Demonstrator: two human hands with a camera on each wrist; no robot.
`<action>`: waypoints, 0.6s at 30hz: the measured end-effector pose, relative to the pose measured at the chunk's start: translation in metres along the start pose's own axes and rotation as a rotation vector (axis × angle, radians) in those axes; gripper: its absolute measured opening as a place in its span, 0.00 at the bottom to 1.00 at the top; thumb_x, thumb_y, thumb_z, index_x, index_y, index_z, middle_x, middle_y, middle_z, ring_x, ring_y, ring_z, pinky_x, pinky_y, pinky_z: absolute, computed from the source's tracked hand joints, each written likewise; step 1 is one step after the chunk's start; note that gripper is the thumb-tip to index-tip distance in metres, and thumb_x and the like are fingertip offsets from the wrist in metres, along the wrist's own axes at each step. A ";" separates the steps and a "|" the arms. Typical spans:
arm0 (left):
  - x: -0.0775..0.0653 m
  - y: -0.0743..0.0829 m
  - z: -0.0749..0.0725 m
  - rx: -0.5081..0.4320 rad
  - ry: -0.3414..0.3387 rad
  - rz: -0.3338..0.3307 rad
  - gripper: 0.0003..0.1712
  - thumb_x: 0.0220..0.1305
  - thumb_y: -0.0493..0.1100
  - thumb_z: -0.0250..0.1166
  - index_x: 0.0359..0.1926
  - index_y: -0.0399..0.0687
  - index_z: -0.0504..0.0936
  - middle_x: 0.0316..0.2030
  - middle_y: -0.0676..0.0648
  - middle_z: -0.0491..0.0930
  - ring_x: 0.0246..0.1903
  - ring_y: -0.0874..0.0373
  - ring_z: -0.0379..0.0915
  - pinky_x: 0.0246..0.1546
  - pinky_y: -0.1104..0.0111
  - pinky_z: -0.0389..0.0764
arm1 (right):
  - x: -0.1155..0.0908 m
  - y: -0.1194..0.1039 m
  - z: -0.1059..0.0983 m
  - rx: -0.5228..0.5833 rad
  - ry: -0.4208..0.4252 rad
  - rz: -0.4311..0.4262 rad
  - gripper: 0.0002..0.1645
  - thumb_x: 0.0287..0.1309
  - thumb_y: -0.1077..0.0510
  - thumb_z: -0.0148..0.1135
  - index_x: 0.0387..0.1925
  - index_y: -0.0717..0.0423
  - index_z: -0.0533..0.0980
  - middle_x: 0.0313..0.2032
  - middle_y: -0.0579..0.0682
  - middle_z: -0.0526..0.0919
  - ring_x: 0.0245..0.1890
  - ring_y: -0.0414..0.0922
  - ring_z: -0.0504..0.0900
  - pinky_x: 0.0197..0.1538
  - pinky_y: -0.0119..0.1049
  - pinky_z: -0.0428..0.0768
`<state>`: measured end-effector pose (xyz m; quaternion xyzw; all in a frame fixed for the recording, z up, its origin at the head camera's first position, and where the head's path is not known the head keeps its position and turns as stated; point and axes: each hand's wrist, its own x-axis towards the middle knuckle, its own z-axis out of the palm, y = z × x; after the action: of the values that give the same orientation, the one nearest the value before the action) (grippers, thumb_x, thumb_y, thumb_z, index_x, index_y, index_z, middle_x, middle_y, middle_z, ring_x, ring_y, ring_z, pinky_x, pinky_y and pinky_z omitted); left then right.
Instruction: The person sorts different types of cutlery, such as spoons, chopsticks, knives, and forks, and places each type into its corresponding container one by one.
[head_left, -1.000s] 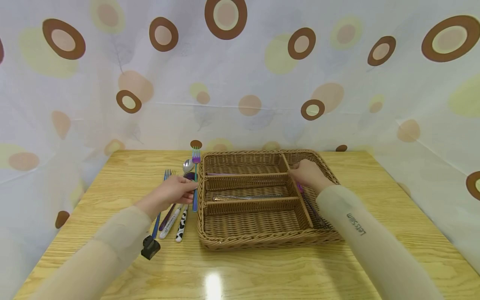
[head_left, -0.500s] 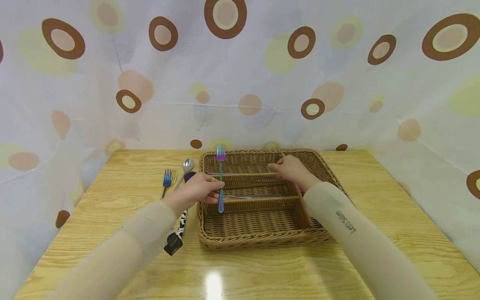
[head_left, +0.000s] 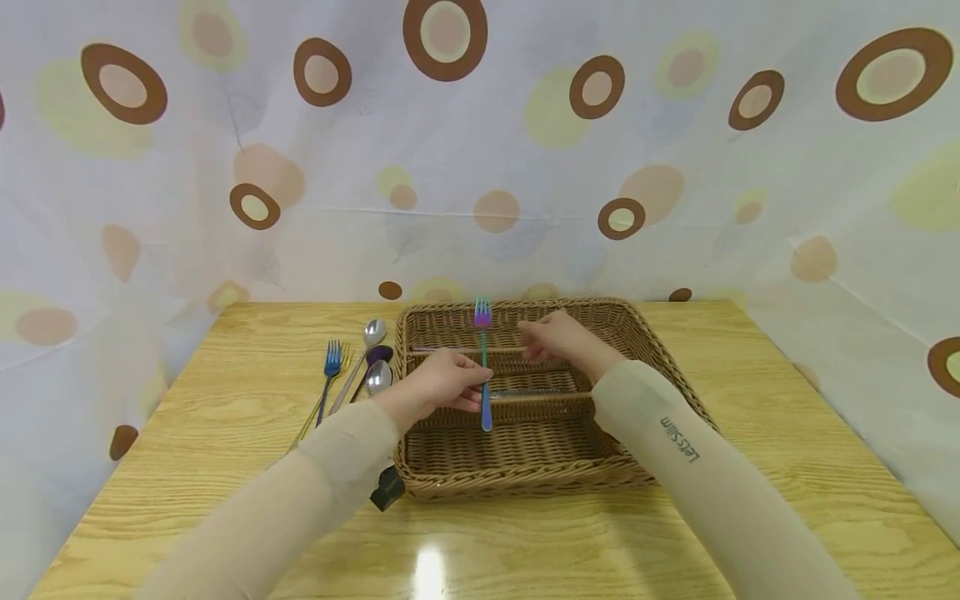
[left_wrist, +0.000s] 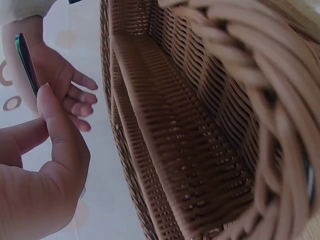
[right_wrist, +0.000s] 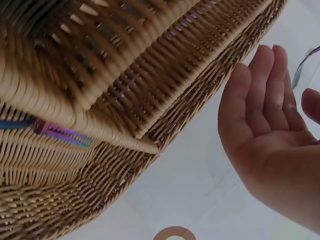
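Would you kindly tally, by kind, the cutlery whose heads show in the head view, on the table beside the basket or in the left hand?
Forks: 3 (blue fork, gold fork, multicoloured fork in the left hand)
Spoons: 3 (dark purple spoon, far silver spoon, near silver spoon)
Total: 6

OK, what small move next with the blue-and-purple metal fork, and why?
Probably bring the empty right hand to the fork for a handover: the left hand pinches it over the brown wicker basket, and the right hand hovers nearby.
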<state>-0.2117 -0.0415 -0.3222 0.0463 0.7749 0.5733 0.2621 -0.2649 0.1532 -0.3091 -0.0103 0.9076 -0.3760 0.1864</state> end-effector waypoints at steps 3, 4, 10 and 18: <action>0.003 0.003 0.008 0.020 -0.012 0.006 0.17 0.69 0.40 0.53 0.48 0.29 0.77 0.21 0.51 0.72 0.19 0.66 0.72 0.33 0.72 0.82 | 0.001 -0.002 0.002 0.039 -0.047 0.014 0.29 0.70 0.46 0.41 0.51 0.66 0.76 0.39 0.57 0.85 0.36 0.45 0.84 0.52 0.46 0.78; 0.003 0.003 0.011 0.024 -0.016 0.009 0.16 0.69 0.40 0.53 0.48 0.29 0.77 0.22 0.51 0.72 0.19 0.66 0.72 0.33 0.72 0.82 | 0.000 -0.002 0.002 0.047 -0.071 0.017 0.29 0.70 0.46 0.42 0.51 0.65 0.76 0.39 0.56 0.85 0.35 0.44 0.84 0.51 0.46 0.78; 0.007 0.003 0.024 0.060 -0.039 0.014 0.17 0.68 0.39 0.55 0.49 0.28 0.77 0.23 0.50 0.71 0.19 0.65 0.71 0.32 0.72 0.82 | -0.003 -0.004 0.006 0.102 -0.186 0.024 0.24 0.68 0.51 0.48 0.52 0.66 0.74 0.22 0.43 0.82 0.25 0.36 0.81 0.37 0.33 0.78; 0.005 0.002 0.027 0.080 -0.036 0.048 0.16 0.67 0.40 0.55 0.44 0.29 0.79 0.23 0.49 0.74 0.19 0.65 0.72 0.30 0.71 0.82 | -0.005 -0.002 0.003 0.214 -0.223 0.040 0.17 0.69 0.55 0.47 0.45 0.64 0.74 0.19 0.40 0.78 0.21 0.34 0.75 0.31 0.29 0.70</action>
<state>-0.2039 -0.0155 -0.3276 0.0857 0.7909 0.5473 0.2600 -0.2594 0.1509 -0.3081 -0.0139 0.8362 -0.4631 0.2935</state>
